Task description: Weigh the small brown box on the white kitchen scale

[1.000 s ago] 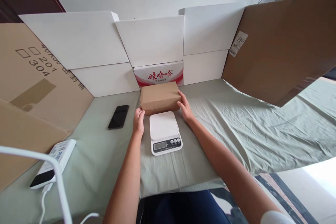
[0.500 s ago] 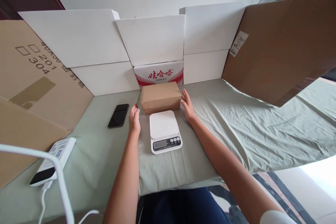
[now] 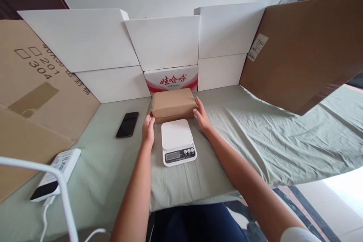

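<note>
The brown parcel (image 3: 173, 105) lies on the worktop (image 3: 241, 136) just behind the white scale (image 3: 177, 141), with the left hand (image 3: 148, 129) pressed to its left end and the right hand (image 3: 202, 115) to its right end, clamping it between them.

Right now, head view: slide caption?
Both hands, left hand and right hand, flank brown parcel behind white scale.

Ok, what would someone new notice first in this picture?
Probably the brown cardboard box at the table's middle, with the left hand and right hand pressed against its two ends. Just in front sits a white kitchen scale, and a black phone lies to the left.
</note>
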A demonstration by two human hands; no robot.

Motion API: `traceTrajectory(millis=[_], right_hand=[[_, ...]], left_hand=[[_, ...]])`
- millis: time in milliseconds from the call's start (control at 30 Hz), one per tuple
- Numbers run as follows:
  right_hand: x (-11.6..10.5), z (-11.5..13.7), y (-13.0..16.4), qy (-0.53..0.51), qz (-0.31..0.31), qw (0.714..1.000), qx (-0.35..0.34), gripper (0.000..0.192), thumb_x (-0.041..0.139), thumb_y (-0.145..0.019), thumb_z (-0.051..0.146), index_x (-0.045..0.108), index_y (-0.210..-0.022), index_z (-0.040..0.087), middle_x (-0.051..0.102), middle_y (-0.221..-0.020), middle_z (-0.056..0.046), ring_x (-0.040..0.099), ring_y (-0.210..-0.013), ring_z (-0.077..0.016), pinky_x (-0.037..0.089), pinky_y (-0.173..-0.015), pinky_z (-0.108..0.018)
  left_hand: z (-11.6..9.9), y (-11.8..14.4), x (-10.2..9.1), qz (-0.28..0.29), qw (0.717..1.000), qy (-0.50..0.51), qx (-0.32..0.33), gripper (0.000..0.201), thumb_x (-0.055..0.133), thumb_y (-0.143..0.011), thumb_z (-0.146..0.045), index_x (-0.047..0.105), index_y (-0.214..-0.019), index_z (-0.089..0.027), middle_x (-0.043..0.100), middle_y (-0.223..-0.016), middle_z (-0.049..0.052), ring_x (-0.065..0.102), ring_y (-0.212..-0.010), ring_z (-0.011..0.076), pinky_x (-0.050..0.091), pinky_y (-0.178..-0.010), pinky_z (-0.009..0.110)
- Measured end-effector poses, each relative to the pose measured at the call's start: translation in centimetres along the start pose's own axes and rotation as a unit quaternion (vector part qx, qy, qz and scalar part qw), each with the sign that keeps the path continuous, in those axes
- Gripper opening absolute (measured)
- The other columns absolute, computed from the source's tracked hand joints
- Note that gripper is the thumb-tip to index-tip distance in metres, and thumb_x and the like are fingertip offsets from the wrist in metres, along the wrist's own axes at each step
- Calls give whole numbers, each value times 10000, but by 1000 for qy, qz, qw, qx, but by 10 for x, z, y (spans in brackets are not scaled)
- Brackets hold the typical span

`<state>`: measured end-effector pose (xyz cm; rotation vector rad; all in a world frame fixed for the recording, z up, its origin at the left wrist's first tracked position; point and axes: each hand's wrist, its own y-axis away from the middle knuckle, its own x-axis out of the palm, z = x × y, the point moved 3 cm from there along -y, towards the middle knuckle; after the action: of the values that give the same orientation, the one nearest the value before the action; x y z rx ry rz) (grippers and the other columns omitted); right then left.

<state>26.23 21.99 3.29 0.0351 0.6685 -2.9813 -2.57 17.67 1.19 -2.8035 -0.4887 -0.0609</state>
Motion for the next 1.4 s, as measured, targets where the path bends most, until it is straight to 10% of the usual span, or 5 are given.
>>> traceTrajectory(millis=[700,933,1400], right_hand=[[6,-6,1,16,27,999,-32,874,595,-943,649,289,-1681,295,409,-1717,-72,468,-1533,-330,377,-1279,-530],[2,4,7,67,-20,992,-109,924,552,-960,715,154,-1712,352,260,-1786,-7,307,-1639,-312,300,-1334,-532],[-20,43,112,151,-15,977,-153,825,486,-1046,610,88,-1722,354,217,-1801,-44,252,-1662,-324,344,-1320,-551]], left_hand=[[-10,4,10,44,999,-17,25,514,651,-896,-495,675,-1302,-180,715,-1346,140,596,-1387,333,425,-1201,478],[-34,19,14,60,996,21,69,677,737,-835,-505,631,-1406,-160,649,-1462,189,525,-1473,383,384,-1244,516],[-41,133,-20,-1,998,-30,54,825,747,-818,-548,571,-1521,-153,610,-1526,204,480,-1512,395,357,-1269,533]])
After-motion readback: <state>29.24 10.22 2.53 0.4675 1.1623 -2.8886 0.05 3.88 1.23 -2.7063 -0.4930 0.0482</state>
